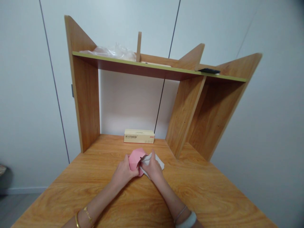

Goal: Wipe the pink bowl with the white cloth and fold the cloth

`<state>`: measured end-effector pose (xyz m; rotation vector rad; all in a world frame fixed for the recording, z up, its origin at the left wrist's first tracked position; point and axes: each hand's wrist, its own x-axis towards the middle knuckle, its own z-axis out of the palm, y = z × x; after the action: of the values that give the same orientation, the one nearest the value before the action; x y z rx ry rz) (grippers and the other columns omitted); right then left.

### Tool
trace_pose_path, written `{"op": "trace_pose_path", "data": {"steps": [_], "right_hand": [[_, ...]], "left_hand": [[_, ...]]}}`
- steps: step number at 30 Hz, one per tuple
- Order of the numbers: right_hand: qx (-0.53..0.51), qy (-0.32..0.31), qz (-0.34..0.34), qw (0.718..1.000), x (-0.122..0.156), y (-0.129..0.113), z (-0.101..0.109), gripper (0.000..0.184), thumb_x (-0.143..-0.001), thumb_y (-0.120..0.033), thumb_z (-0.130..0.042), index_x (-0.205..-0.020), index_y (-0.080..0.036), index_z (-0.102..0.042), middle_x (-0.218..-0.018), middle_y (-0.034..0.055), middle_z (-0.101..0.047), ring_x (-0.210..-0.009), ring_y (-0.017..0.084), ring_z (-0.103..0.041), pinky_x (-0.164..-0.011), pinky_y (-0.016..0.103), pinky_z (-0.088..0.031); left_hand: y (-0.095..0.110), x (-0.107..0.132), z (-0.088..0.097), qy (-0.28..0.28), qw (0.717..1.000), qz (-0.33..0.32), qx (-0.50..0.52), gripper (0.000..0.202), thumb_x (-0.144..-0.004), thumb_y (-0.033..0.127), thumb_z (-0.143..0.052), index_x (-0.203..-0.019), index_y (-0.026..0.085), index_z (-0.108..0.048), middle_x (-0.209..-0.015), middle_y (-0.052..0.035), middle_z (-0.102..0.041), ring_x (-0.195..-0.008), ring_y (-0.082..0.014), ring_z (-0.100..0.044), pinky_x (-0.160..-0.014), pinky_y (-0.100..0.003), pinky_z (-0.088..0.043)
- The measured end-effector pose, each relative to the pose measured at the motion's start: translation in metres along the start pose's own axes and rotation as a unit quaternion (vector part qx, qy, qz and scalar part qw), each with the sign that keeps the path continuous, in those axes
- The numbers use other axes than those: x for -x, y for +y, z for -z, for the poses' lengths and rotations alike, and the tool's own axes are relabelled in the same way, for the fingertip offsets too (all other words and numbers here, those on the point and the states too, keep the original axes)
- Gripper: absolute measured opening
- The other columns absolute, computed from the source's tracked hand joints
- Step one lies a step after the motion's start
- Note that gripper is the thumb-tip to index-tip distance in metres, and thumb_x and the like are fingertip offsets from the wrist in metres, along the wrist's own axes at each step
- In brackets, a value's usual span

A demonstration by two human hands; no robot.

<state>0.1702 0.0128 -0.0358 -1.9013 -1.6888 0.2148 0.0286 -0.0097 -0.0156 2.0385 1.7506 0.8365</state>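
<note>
My left hand [124, 169] is closed around a pink faceted object [136, 156], perhaps a small container, and tilts it just above the desk. A dark gap or mark shows on its right side. Against that side, my right hand [154, 167] grips a thin white cloth or tissue [160, 161]. Part of the white sheet is bunched under the fingers, while a flat corner sticks out to the right. The right fingertips are partly hidden where the white sheet meets the pink object.
Behind my hands, a long cream box [139, 136] with printed lettering lies near the back of the wooden desk [95, 180]. A wooden shelf unit [86, 104] rises at the rear, with uprights on both sides. Clear plastic bags [114, 52] and a flat black item [209, 71] rest on its upper shelf.
</note>
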Motion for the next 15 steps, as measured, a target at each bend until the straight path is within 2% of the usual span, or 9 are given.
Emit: {"op": "trace_pose_path", "data": {"steps": [4, 6, 8, 12, 15], "right_hand": [[0.034, 0.088, 0.066, 0.993, -0.003, -0.001, 0.009, 0.074, -0.072, -0.026, -0.053, -0.134, -0.015, -0.015, -0.082, 0.0069, -0.064, -0.078, 0.022, -0.06, -0.063, 0.028, -0.039], [0.04, 0.107, 0.102, 0.988, -0.003, -0.001, 0.011, 0.074, -0.071, -0.023, -0.053, -0.134, -0.016, -0.015, -0.084, 0.0064, -0.063, -0.081, 0.022, -0.059, -0.067, 0.028, -0.039], [0.041, 0.089, 0.088, 0.991, -0.003, 0.001, 0.009, 0.076, -0.071, -0.024, -0.054, -0.135, -0.014, -0.013, -0.083, 0.0067, -0.063, -0.08, 0.022, -0.059, -0.066, 0.028, -0.039], [0.03, 0.02, 0.017, 0.999, -0.003, 0.004, 0.003, 0.08, -0.07, -0.032, -0.054, -0.135, -0.009, -0.012, -0.078, 0.0081, -0.064, -0.074, 0.024, -0.06, -0.059, 0.028, -0.04], [0.019, 0.058, 0.082, 0.995, -0.003, 0.003, 0.007, 0.076, -0.071, -0.026, -0.052, -0.135, -0.013, -0.012, -0.082, 0.0066, -0.063, -0.079, 0.022, -0.059, -0.065, 0.029, -0.041]], "left_hand": [[0.006, 0.001, 0.002, -0.012, 0.999, 0.005, -0.036, 0.036, -0.069, 0.038, -0.052, -0.095, 0.016, -0.044, -0.084, -0.0109, -0.064, -0.076, -0.0247, -0.062, -0.057, -0.026, -0.039], [0.009, 0.002, 0.004, -0.027, 0.999, 0.005, -0.041, 0.038, -0.069, 0.039, -0.053, -0.097, 0.015, -0.044, -0.086, -0.0116, -0.065, -0.077, -0.0249, -0.062, -0.057, -0.026, -0.039], [0.012, 0.003, 0.007, -0.035, 0.999, 0.007, -0.041, 0.041, -0.068, 0.043, -0.053, -0.097, 0.015, -0.045, -0.088, -0.0126, -0.065, -0.079, -0.0256, -0.062, -0.057, -0.026, -0.039], [0.015, 0.005, 0.01, -0.035, 0.998, 0.0, -0.046, 0.05, -0.065, 0.049, -0.056, -0.1, 0.015, -0.044, -0.09, -0.0129, -0.065, -0.082, -0.0273, -0.062, -0.059, -0.027, -0.04], [0.016, 0.005, 0.011, -0.029, 0.998, -0.004, -0.054, 0.049, -0.067, 0.049, -0.053, -0.101, 0.015, -0.044, -0.089, -0.0137, -0.065, -0.082, -0.0277, -0.062, -0.059, -0.028, -0.04]]}}
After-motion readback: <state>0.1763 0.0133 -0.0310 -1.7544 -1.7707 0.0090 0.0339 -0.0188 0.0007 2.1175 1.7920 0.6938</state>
